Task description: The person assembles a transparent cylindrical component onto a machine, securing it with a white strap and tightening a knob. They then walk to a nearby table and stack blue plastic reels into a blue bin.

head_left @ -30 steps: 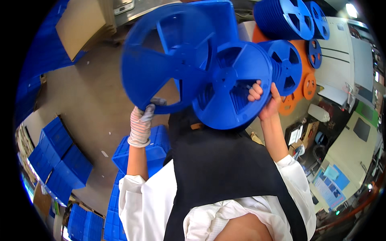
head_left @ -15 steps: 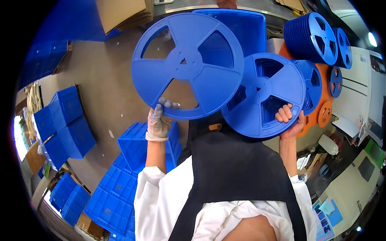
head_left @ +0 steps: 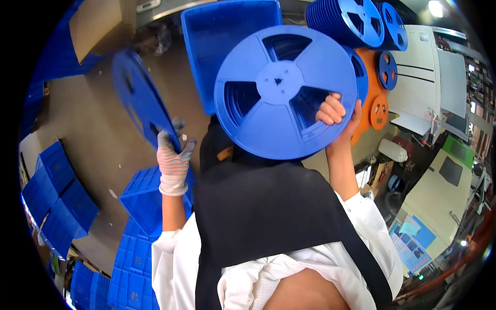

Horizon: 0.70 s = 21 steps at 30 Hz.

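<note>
My left hand (head_left: 174, 164), in a pale striped glove, pinches the lower rim of a flat blue plastic reel (head_left: 146, 95). That reel is turned nearly edge-on and slightly blurred, held up left of the blue bin. Bare, my right hand (head_left: 345, 120) hooks its fingers through a cutout of another blue reel (head_left: 280, 82), with the thumb outside the rim. This reel faces me, showing a round hub with small holes and three openings. Layered rims show through its openings, so more reels lie behind it; their number is hidden.
An open blue bin (head_left: 199, 62) stands behind the reels. Stacked blue reels (head_left: 356, 23) and an orange reel (head_left: 378, 112) are at the upper right. Folded cardboard (head_left: 101, 28) is at the upper left. Blue crates (head_left: 62, 186) stand on the floor to the left.
The reel in my left hand has swung from facing me to nearly edge-on and moved left, away from the other reels. The view has shifted right; my right hand keeps its hold.
</note>
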### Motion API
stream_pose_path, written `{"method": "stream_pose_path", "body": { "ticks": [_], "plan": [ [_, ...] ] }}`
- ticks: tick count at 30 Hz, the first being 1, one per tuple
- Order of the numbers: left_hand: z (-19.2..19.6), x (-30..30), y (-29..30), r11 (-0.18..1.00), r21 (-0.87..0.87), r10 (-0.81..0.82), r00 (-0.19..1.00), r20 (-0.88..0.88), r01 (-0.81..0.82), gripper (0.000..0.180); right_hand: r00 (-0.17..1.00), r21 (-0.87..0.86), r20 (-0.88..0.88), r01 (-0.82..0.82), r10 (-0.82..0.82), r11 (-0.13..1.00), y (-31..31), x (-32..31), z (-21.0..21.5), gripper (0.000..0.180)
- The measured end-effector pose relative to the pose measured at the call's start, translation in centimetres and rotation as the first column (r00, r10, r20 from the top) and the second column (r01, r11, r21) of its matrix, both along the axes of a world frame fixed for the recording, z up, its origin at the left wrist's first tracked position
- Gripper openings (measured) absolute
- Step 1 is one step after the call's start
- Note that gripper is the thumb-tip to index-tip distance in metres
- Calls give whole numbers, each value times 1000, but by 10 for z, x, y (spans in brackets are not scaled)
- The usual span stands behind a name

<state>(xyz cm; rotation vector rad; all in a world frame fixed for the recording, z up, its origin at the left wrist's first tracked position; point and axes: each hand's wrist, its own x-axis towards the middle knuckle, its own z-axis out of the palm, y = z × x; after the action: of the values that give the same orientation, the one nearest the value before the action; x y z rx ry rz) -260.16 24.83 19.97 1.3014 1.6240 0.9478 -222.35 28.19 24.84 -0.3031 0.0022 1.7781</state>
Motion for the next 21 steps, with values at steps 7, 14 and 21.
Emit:
{"method": "stream_pose_path", "body": {
  "ticks": [7, 14, 21],
  "plan": [
    [-33, 43, 24, 663, 449, -526, 800, -290, 599, 48, 997, -49, 19, -69, 70, 996, 14, -4, 16, 47],
    [-5, 60, 37, 628, 271, -738, 669, -91, 730, 41, 994, -118, 25, -105, 109, 987, 31, -9, 17, 47],
    [7, 11, 19, 883, 12, -470, 881, 56, 470, 35, 916, -344, 384, 26, 116, 939, 38, -38, 17, 40]
  ]
}}
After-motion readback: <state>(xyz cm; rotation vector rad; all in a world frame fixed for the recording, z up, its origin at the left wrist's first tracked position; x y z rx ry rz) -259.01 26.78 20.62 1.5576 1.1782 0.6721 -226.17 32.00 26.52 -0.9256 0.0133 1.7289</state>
